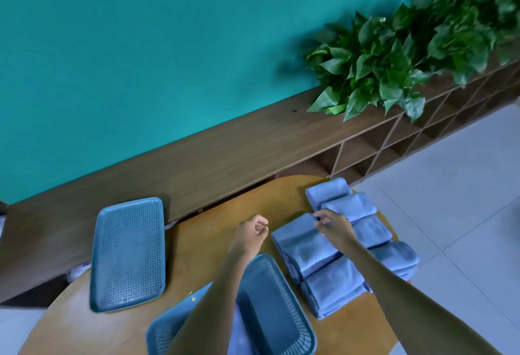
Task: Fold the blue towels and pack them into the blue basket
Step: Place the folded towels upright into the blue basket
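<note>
Several folded blue towels lie in stacks on the right half of the round wooden table. My right hand reaches over them and pinches the far corner of the top towel of the left stack. My left hand hovers just left of that stack, fingers loosely curled, holding nothing. The blue perforated basket stands at the near edge under my left forearm, and what I see of its inside looks bare.
A blue perforated lid or tray lies on the table's left side. Another blue basket with cloth sits at the near edge. Behind the table runs a wooden shelf with leafy plants against a teal wall. Tiled floor lies on the right.
</note>
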